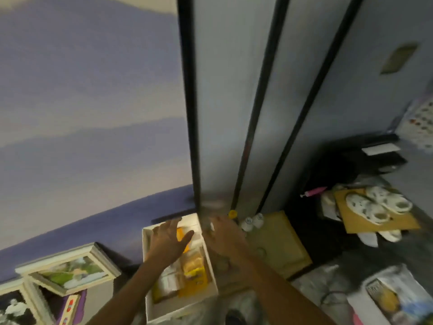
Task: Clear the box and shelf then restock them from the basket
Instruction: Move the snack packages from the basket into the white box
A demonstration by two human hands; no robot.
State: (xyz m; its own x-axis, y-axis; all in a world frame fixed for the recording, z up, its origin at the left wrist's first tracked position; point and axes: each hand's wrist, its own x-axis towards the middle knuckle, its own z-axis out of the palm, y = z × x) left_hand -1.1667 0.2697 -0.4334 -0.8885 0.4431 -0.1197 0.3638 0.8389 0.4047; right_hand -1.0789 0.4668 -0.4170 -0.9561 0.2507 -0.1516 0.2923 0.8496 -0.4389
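Head view: nearest, a white box (pixel 182 308) sits on the floor against the wall, packed with yellow packets (pixel 194 273). The left hand (pixel 168 242) hovers over its far end with fingers spread and nothing in them. The right hand (pixel 225 235) is at the box's right edge; its grip is too blurred to tell. Beyond it stand two small white bottles (pixel 251 221).

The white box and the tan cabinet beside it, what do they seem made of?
White box: probably painted wood or board, matte; thick, flat walls. Tan cabinet: likely wood or laminate, dull finish, a round knob; blur leaves both uncertain.
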